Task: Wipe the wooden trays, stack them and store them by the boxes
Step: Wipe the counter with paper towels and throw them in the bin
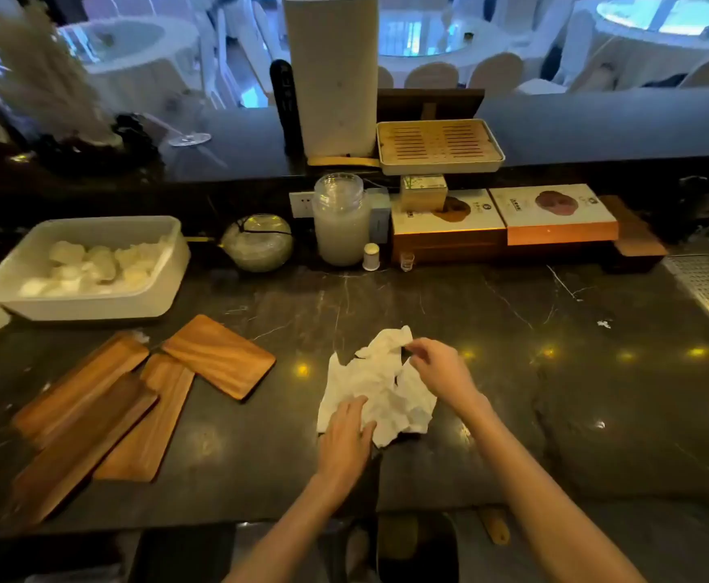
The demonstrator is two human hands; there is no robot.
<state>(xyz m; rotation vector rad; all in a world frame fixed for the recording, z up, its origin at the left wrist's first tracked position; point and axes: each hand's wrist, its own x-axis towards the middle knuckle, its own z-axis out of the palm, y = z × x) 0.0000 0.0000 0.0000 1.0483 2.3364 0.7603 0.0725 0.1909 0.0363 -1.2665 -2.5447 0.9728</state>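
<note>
Several wooden trays lie loosely overlapped at the left of the dark marble counter (555, 372): a short wide tray (219, 356), a narrow one (150, 422) and long ones (79, 385) beside it. A crumpled white paper towel (376, 385) lies flat in the middle. My left hand (344, 439) presses its near left corner with fingers spread. My right hand (441, 368) pinches the towel's far right edge. Flat boxes (555, 212) sit at the back right against the raised bar.
A white tub (92, 305) of white lumps stands at back left. A round glass pot (257, 242), a tall glass jar (339, 220), a small white bottle (371, 256) and a shot glass (407, 261) line the back. A slatted tea tray (439, 147) rests on the bar ledge.
</note>
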